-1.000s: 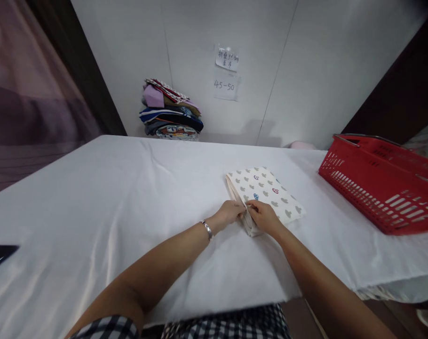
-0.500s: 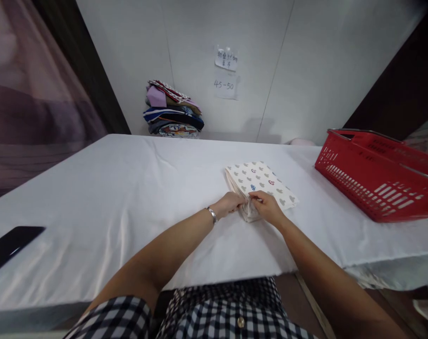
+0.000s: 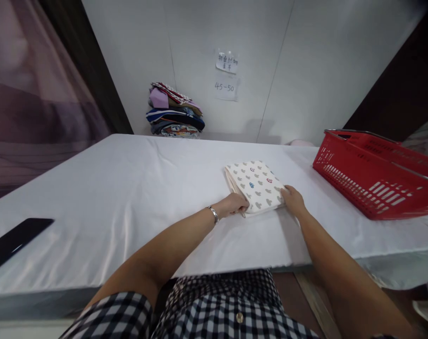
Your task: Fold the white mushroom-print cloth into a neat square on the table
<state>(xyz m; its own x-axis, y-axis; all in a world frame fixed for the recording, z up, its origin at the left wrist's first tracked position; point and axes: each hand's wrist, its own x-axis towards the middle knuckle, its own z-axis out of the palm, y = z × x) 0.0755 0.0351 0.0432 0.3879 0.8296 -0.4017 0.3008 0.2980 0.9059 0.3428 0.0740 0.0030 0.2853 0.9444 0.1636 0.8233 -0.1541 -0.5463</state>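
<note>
A folded cream cloth (image 3: 258, 181) with a pattern of small grey, blue and red motifs lies on the white-covered table (image 3: 143, 188). At its near left corner, my left hand (image 3: 236, 203) is closed on the cloth's edge; a silver bracelet circles that wrist. The fingers of my right hand (image 3: 293, 199) pinch the near right corner, with the thumb on top. Along the left side the folded layers show as a narrow open edge.
A red plastic basket (image 3: 376, 174) stands at the right. Against the back wall is a stack of folded fabrics (image 3: 175, 115). A black phone-like slab (image 3: 16, 240) lies at the left. Paper notes (image 3: 227, 75) hang on the wall.
My right hand has moved right, from the near left corner to the near right one. The near edge, bunched between my hands before, now lies flat. My left hand stays at its corner.
</note>
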